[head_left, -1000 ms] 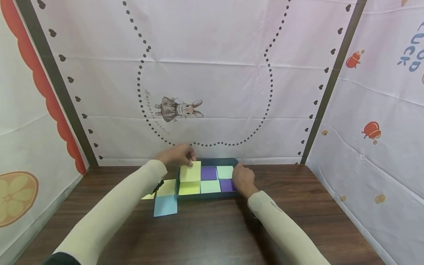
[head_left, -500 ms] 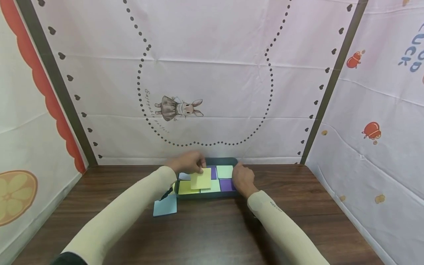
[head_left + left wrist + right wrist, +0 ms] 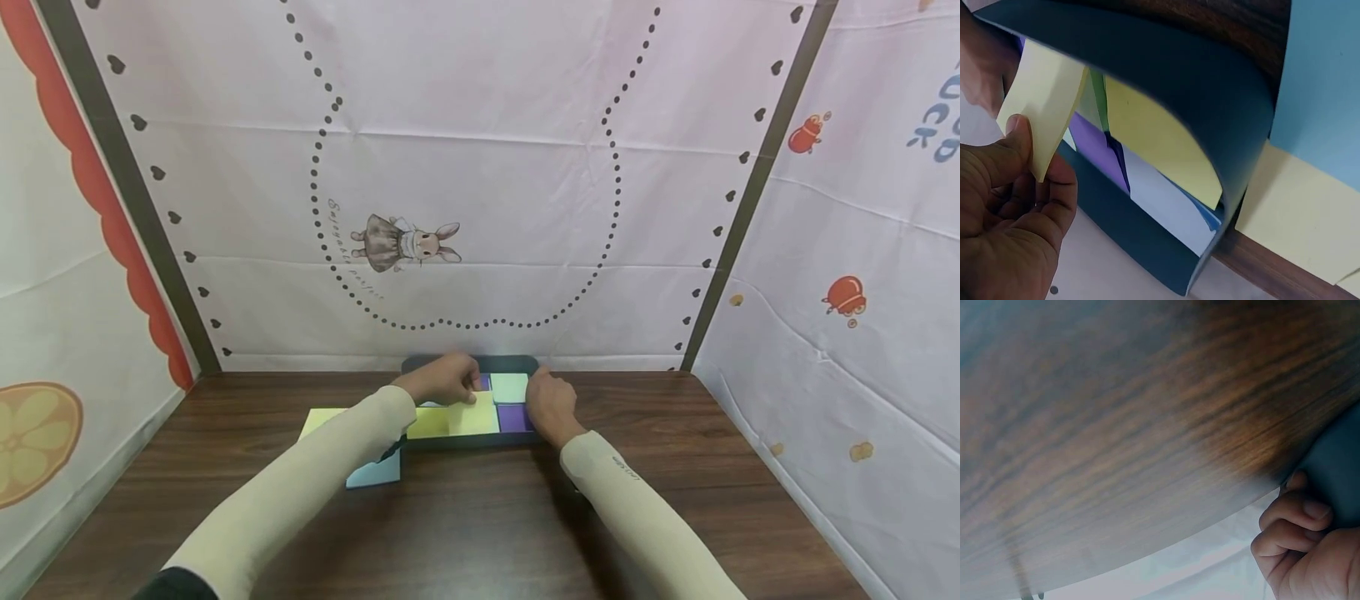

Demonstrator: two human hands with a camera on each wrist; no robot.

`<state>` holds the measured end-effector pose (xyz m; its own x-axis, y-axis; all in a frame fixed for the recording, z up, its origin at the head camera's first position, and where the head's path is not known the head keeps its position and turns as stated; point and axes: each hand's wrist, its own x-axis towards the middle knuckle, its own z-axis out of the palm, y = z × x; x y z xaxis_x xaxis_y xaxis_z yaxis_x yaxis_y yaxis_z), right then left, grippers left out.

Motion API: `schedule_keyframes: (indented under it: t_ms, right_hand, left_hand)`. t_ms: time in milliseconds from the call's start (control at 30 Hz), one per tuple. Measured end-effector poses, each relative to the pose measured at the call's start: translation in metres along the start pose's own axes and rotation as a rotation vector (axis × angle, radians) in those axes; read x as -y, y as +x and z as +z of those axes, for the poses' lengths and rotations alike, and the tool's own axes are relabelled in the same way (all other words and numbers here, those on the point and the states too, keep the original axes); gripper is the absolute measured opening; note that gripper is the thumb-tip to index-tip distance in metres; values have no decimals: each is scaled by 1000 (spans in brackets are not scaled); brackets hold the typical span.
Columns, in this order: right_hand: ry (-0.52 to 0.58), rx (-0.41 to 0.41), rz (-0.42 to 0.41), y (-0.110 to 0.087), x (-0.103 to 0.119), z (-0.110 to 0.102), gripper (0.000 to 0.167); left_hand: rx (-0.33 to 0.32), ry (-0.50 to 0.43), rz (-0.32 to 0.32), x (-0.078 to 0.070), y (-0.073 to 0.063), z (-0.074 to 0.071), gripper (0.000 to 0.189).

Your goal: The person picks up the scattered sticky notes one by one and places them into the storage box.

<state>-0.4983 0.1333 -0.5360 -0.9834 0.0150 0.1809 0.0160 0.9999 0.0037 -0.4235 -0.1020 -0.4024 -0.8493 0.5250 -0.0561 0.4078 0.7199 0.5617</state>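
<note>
With thumb and fingers, my left hand point(image 3: 444, 379) pinches a pale yellow sticky-note pad point(image 3: 1047, 94) by its edge. The pad is tilted over the front middle of a dark blue-green box point(image 3: 457, 443). Inside the box lie square note pads in two rows: a yellow pad point(image 3: 429, 422) front left, a purple pad point(image 3: 513, 417) front right, and a pale green pad point(image 3: 510, 388) back right. A whitish pad point(image 3: 1169, 197) shows in the left wrist view. My right hand point(image 3: 553, 408) grips the box's right end with curled fingers point(image 3: 1294, 512).
Left of the box, a light blue pad point(image 3: 375, 473) and yellow notes point(image 3: 322, 418) lie on the brown wooden table point(image 3: 480, 517), partly hidden by my left forearm. A white printed cloth point(image 3: 480, 192) stands right behind the box, and more cloth hangs at both sides.
My left hand has carried the yellow pad rightward from the box's left end to the front middle. The whitish pad at back left has come into sight. My right hand stays put.
</note>
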Motion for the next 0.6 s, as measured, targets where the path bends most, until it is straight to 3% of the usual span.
schedule_keyframes:
  t_ms: [100, 167, 200, 233, 267, 333, 400, 433, 467, 500, 567, 600]
  right_hand:
    - [5, -5, -2, 0, 0, -2, 19]
    - [8, -4, -1, -11, 3, -16, 18]
    - [14, 11, 3, -17, 6, -28, 19]
    - [18, 20, 5, -23, 8, -38, 19]
    - [17, 22, 6, -24, 9, -39, 20]
    - [12, 31, 10, -24, 9, -40, 22]
    - [13, 35, 12, -15, 8, -29, 23]
    - [8, 28, 11, -9, 6, -19, 22]
    - [3, 23, 12, -4, 3, -10, 22]
    - [5, 27, 15, -4, 4, -10, 21]
    - [8, 31, 21, -5, 4, -11, 20]
    - [13, 34, 25, -6, 5, -12, 19]
  left_hand:
    - [6, 28, -16, -1, 1, 4, 13]
    - [4, 55, -30, -3, 2, 7, 14]
    - [-3, 74, -12, 13, 13, 15, 14]
    - [-11, 103, -2, 15, 14, 17, 15]
    - [-10, 110, -1, 18, 17, 19, 16]
    - [-22, 141, 40, 41, 34, 30, 17]
    - [-17, 142, 41, 45, 38, 34, 17]
    - [-8, 134, 18, 30, 30, 30, 17]
    - [-1, 115, 1, 29, 31, 30, 16]
    - [-6, 116, -5, 26, 29, 31, 16]
    - [0, 107, -62, 3, 16, 27, 18]
    - [-2, 119, -72, 1, 15, 29, 21]
